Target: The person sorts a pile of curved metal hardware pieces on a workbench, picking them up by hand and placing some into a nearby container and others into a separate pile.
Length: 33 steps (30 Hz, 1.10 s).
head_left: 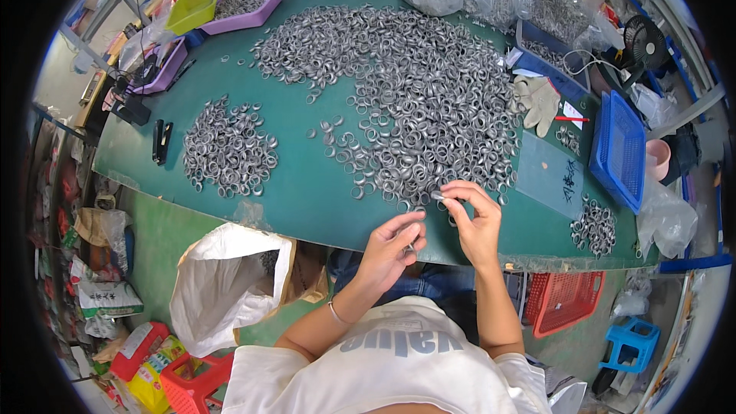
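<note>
A large heap of grey metal rings (429,92) covers the middle of the green table (307,199). At the heap's near edge, my right hand (478,224) pinches a single metal ring (437,195) between thumb and fingertips. My left hand (389,253) is beside it at the table's front edge, its fingers curled and closed around what look like metal rings; how many is hidden. A smaller pile of rings (228,147) lies to the left, and another small pile (593,228) sits at the right near the table edge.
An open white sack (222,280) stands below the table's front edge at left. Blue baskets (618,149), a pale glove (539,103) and a clear plastic sheet (546,169) are on the right. A black stapler-like tool (162,142) lies left; a purple tray (244,1) stands behind.
</note>
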Available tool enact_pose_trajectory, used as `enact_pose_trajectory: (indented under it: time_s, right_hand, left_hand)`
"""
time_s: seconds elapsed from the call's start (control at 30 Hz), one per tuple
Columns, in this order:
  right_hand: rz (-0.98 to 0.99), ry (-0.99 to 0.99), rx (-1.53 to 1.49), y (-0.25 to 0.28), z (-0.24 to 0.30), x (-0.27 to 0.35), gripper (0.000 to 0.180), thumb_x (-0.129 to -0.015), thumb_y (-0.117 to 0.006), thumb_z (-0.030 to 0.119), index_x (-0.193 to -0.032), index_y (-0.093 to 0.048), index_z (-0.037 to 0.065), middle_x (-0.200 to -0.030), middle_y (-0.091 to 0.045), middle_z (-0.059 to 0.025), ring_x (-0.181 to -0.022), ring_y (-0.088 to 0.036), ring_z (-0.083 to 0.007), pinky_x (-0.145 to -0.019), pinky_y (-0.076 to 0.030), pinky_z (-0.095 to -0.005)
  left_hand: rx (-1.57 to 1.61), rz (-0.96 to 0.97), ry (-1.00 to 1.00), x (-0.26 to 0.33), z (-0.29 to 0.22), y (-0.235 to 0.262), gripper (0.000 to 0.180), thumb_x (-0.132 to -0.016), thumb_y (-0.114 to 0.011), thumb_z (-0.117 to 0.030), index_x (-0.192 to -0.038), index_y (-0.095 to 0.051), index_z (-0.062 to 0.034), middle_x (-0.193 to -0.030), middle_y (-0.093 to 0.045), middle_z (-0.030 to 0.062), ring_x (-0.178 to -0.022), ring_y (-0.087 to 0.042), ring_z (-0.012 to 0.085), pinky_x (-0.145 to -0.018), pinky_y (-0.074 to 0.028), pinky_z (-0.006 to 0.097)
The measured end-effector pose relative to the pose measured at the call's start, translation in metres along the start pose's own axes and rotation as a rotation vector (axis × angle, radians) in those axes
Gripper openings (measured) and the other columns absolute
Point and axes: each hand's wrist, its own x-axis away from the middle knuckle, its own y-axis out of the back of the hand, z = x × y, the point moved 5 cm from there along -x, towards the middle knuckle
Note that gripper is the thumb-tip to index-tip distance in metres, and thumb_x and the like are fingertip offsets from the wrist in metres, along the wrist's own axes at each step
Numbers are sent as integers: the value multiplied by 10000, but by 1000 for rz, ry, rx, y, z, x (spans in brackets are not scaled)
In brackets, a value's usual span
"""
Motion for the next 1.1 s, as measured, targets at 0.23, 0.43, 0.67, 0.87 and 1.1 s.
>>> enact_pose_trajectory:
  time_s: [0.23,0.43,0.67,0.87,1.1]
  right_hand:
    - [77,74,-142,3,28,24,89,-718,-669,-27,-800,-664,9,-859,-621,-85,-805,-579,-196,-752,-441,-296]
    - [28,88,-246,8,38,29,155,-702,-685,-33,-854,-663,-7,-888,-609,-102,-832,-583,-206,-732,-463,-293]
    - [40,115,-210,10,44,32,233,-678,-701,-35,-906,-662,-14,-892,-622,-111,-836,-583,-228,-743,-460,-309]
    - [32,169,-189,12,51,36,250,-658,-699,-41,-905,-663,-23,-839,-637,-115,-796,-586,-239,-745,-457,-339]
    - [21,212,-195,12,59,38,252,-659,-693,-49,-909,-663,-30,-818,-640,-117,-775,-587,-251,-725,-461,-348]
  left_hand:
    - [42,124,97,9,-15,-28,327,-894,-576,-118,-1195,-527,1,-897,-587,48,-713,-504,85,-481,-354,178]
    - [-10,192,17,17,-24,-40,310,-879,-564,-43,-1184,-533,0,-904,-586,70,-710,-513,86,-453,-376,181]
    - [-118,176,-79,24,-30,-49,344,-846,-582,-29,-1188,-543,-27,-932,-571,61,-691,-483,94,-431,-363,168]
    - [-193,228,-150,29,-34,-53,367,-826,-606,-20,-1189,-548,-29,-967,-590,80,-648,-474,90,-424,-364,178]
    - [-194,272,-171,33,-35,-51,368,-824,-607,-16,-1188,-557,-41,-940,-594,83,-636,-475,99,-414,-357,184]
